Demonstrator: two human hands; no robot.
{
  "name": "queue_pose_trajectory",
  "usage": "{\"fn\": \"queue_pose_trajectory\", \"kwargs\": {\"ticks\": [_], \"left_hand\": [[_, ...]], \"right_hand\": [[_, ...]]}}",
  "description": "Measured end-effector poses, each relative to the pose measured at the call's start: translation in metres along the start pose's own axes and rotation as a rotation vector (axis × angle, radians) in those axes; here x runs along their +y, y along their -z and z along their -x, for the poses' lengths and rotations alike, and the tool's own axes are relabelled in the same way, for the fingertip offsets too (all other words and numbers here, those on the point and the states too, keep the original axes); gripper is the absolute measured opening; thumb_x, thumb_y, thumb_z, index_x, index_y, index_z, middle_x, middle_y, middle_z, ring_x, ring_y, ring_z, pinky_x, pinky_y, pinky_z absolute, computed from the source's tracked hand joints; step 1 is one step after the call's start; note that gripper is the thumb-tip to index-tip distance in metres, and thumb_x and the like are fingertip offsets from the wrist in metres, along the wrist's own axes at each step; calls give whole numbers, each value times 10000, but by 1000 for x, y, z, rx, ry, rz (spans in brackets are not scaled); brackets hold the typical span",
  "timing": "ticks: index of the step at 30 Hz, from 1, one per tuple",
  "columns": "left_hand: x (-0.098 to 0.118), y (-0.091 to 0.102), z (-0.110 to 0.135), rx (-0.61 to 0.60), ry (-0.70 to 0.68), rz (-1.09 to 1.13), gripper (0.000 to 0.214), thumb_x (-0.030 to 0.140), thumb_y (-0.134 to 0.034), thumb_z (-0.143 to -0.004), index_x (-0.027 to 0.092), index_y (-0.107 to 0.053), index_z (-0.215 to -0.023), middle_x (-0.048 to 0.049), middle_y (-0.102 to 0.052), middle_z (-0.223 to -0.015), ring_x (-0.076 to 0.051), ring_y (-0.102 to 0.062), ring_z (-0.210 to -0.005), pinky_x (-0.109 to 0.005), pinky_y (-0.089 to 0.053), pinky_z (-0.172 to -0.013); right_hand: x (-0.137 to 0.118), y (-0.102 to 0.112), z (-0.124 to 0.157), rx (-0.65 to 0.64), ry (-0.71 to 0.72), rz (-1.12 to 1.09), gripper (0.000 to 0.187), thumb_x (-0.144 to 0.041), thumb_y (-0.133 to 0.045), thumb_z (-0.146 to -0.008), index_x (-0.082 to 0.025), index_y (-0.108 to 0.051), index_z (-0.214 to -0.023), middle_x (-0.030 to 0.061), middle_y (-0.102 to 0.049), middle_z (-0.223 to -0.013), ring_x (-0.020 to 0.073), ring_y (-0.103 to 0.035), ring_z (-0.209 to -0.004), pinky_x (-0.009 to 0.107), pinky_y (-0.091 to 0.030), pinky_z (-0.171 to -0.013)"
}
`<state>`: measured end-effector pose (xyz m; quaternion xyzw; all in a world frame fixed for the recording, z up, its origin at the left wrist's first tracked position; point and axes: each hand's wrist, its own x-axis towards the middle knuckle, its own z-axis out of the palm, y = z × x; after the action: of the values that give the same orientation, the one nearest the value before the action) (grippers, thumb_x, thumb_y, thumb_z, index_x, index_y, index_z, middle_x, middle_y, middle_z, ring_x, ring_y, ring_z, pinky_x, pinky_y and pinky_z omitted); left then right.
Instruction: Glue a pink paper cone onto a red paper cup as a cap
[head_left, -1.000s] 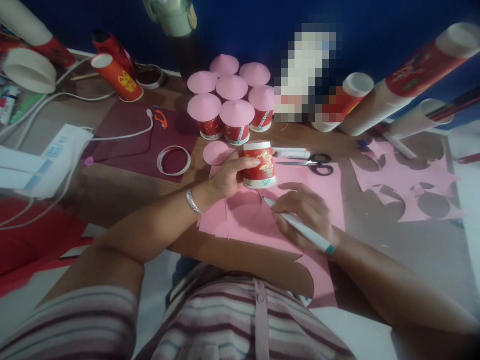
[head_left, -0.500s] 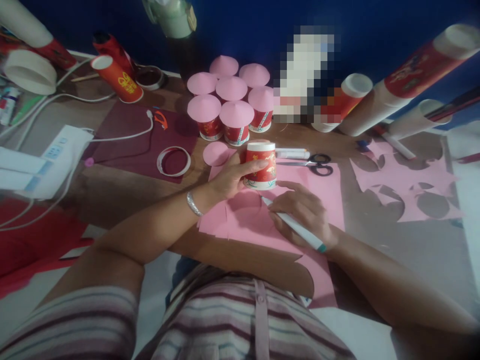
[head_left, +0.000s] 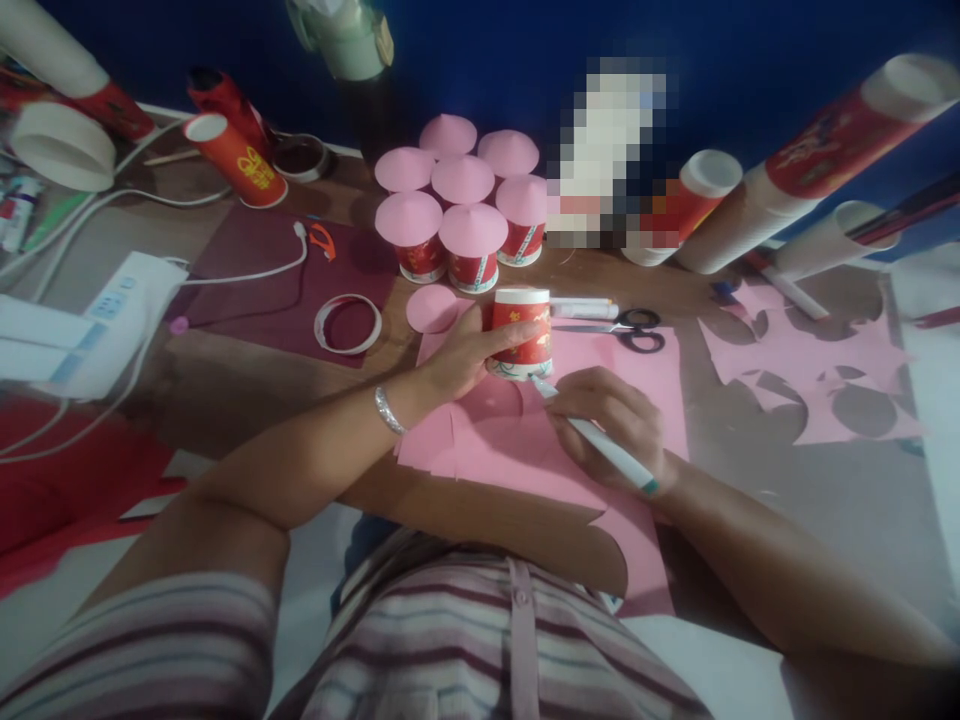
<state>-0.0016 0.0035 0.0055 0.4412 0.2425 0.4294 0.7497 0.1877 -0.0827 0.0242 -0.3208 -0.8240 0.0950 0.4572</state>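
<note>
My left hand (head_left: 469, 352) is wrapped round a red paper cup (head_left: 531, 345) with a white, green-marked band along its lower edge. A white marker (head_left: 609, 452) with a green end sits in the grip of my right hand (head_left: 611, 425). Its tip meets the cup's lower band. Beneath both hands lie pink paper sheets (head_left: 495, 440), one with a curved line on it. Behind the cup stand several red cups topped with pink paper cones (head_left: 472, 232). A pink paper disc (head_left: 432, 309) lies left of the cup.
Black-handled scissors (head_left: 641, 330) and white markers (head_left: 585, 308) lie just behind the pink sheets. Pink paper scraps with round holes (head_left: 817, 370) are at the right. To the left are a tape roll (head_left: 347, 323), a white power strip (head_left: 112, 315) with cables and dark red paper (head_left: 277, 280).
The marker in my right hand has moved up and slightly right, bringing its tip from just below the cup onto its lower band. My left hand holds the cup almost still.
</note>
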Motion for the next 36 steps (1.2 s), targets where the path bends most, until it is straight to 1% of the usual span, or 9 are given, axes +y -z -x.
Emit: {"fn": "queue_pose_trajectory", "kwargs": {"ticks": [5,11,16,20,25,29,31,33,36], "left_hand": [[1,1,0,40,-9,37,286,323,-835,-835,178,-736,-1061,-37,-761,-994,-170,-719,-892,-285,-580,-802],[5,2,-2,63,44,113,284,307,-746,-834,164,-760,-1079,-64,-793,-999,-192,-747,-904,-300,-604,-821],[9,1,-3,92,139,157,392,344,-714,-770,120,-762,-1088,-134,-800,-1114,-301,-747,-1118,-405,-605,-961],[10,3,-4,101,173,240,389,341,-714,-766,129,-763,-1088,-139,-789,-1182,-342,-697,-1244,-474,-564,-1074],[8,9,-3,116,187,191,405,410,-752,-825,161,-746,-1144,-124,-759,-1232,-297,-713,-1188,-422,-580,-1008],[7,11,-3,141,220,164,433,370,-797,-779,146,-732,-1144,-89,-764,-1058,-203,-725,-941,-317,-570,-821],[7,11,-3,133,232,181,436,345,-808,-749,135,-727,-1123,-69,-755,-973,-176,-702,-851,-297,-551,-771],[8,10,-2,138,215,181,437,325,-808,-746,145,-719,-1135,-53,-750,-949,-169,-693,-837,-294,-543,-771],[9,8,-1,119,168,165,513,286,-797,-784,198,-676,-1275,-43,-758,-1040,-168,-697,-880,-290,-528,-773]], "right_hand": [[3,-1,0,6,4,-113,112,-240,-700,-970,-191,-672,-1066,59,-737,-860,192,-724,-792,312,-626,-692],[-1,-1,-1,9,-43,-128,132,-170,-652,-963,-210,-643,-1089,45,-742,-850,174,-729,-757,289,-616,-660],[-2,-1,-1,-16,-49,-166,163,-139,-663,-933,-212,-629,-1076,47,-737,-858,175,-724,-760,290,-605,-654],[-1,-2,-1,-23,-34,-183,169,-126,-661,-928,-211,-624,-1069,37,-733,-836,168,-705,-735,279,-588,-638],[0,-3,1,-40,-82,-174,167,-144,-660,-936,-216,-604,-1075,37,-729,-853,160,-703,-729,265,-567,-619],[0,-2,1,-1,-140,-171,139,-172,-657,-945,-230,-596,-1056,23,-706,-840,149,-671,-687,265,-549,-591],[0,-1,1,2,-155,-185,144,-165,-654,-944,-230,-601,-1060,29,-705,-852,155,-675,-706,277,-557,-605],[0,1,-1,3,-155,-227,159,-140,-651,-936,-224,-612,-1065,41,-706,-870,163,-683,-740,294,-575,-637],[-1,4,-4,13,-156,-313,178,-109,-646,-926,-213,-627,-1069,52,-700,-885,172,-684,-773,321,-591,-678]]}}
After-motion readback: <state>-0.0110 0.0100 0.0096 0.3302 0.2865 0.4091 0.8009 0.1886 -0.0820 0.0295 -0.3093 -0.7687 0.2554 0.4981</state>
